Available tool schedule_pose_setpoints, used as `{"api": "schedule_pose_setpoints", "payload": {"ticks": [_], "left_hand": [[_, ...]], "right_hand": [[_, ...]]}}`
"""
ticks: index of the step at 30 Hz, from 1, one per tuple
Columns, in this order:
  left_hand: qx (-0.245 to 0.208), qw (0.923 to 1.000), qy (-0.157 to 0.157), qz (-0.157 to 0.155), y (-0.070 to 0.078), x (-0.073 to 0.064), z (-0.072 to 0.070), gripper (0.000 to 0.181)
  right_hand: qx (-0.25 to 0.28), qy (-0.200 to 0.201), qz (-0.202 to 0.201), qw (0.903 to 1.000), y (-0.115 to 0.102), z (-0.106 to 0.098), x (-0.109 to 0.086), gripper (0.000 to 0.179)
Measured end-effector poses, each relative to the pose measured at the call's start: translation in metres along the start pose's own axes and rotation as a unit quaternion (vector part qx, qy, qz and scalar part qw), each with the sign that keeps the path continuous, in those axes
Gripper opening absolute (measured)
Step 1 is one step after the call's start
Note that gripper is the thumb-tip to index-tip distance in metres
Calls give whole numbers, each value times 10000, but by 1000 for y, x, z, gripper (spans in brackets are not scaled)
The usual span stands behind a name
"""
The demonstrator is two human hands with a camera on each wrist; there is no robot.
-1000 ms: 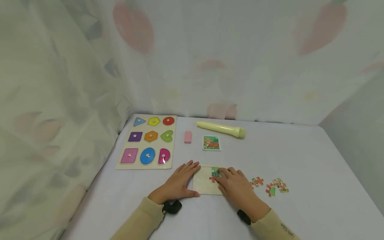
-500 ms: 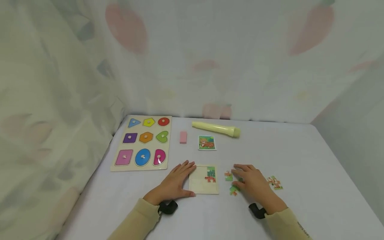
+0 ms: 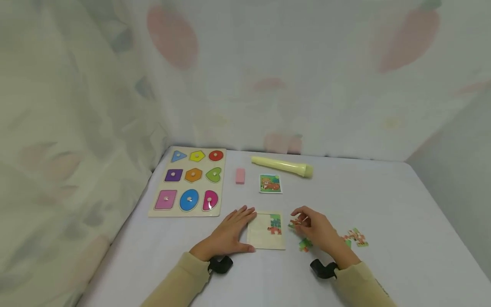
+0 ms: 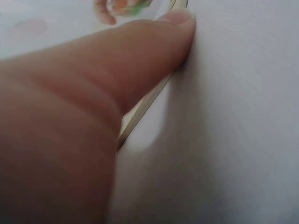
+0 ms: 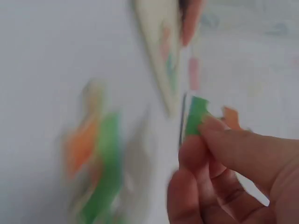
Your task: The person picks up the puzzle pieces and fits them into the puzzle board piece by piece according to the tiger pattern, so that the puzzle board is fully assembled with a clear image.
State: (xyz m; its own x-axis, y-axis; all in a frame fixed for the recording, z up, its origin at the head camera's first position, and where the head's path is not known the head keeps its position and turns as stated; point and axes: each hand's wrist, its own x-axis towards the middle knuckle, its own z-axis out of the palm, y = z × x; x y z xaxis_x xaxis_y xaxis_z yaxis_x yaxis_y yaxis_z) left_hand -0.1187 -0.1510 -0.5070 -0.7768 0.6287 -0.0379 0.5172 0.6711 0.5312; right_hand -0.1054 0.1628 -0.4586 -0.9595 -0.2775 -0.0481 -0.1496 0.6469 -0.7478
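Note:
A pale wooden puzzle board lies flat, with green-blue and orange pieces set in its upper right corner. Along its left side rests my left hand, fingers straight, the thumb against the edge in the left wrist view. Just right of the board my right hand pinches a green and orange puzzle piece between thumb and fingers, slightly raised off the cloth. Below that hand lies a loose green piece. More joined pieces lie further right, partly hidden by the hand.
A picture card of a tiger lies behind the board, near a pink block and a pale yellow microphone-shaped stick. A shape board with colourful knobbed pieces lies at the left. Patterned curtains stand behind the table.
My right hand has left the board, where an orange piece now lies uncovered, moved right to the loose pieces and picked one up. My left hand has stayed on the board's edge.

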Motion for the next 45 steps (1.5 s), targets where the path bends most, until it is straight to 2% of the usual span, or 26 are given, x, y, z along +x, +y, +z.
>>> {"api": "schedule_pose_setpoints", "payload": {"ticks": [2,7,11,13,16,19,22,25,30,36,38,42,45], "left_hand": [[-20,10000,16,11,0,0,-1,102],[-29,10000,63,46,2,2,-3,102],[16,10000,71,-25,4,1,-3,103],[17,9999,74,-109,4,0,-3,105],[39,9997,67,-243,5,-1,-3,109],[59,9995,56,-291,6,1,-2,112],[89,9994,14,-320,7,2,-1,113],[116,9993,5,-360,6,2,-1,114],[163,9993,33,-348,6,-1,-1,113],[172,9994,60,-310,9,-3,-6,111],[171,9993,49,-322,9,-3,-6,111],[145,9995,67,-285,8,-3,-5,111],[140,9995,88,-253,7,-3,-3,111]], "right_hand": [[252,-90,-132,9996,-9,5,6,18],[670,-172,-90,9976,-32,28,27,15],[613,18,-12,9981,-45,49,39,15],[228,168,19,9996,-50,58,41,12],[-795,414,-82,9959,-54,66,40,14],[-1770,693,-414,9809,-55,66,34,13],[-2284,907,-807,9660,-54,64,28,11],[-2270,785,-963,9659,-53,64,27,18],[-2084,498,-758,9738,-51,70,30,18],[-2323,597,-601,9690,-51,72,34,28],[-2062,546,-504,9757,-51,71,34,26],[-1180,284,-359,9920,-51,70,35,16],[-1163,252,-521,9915,-50,69,34,12]]}}
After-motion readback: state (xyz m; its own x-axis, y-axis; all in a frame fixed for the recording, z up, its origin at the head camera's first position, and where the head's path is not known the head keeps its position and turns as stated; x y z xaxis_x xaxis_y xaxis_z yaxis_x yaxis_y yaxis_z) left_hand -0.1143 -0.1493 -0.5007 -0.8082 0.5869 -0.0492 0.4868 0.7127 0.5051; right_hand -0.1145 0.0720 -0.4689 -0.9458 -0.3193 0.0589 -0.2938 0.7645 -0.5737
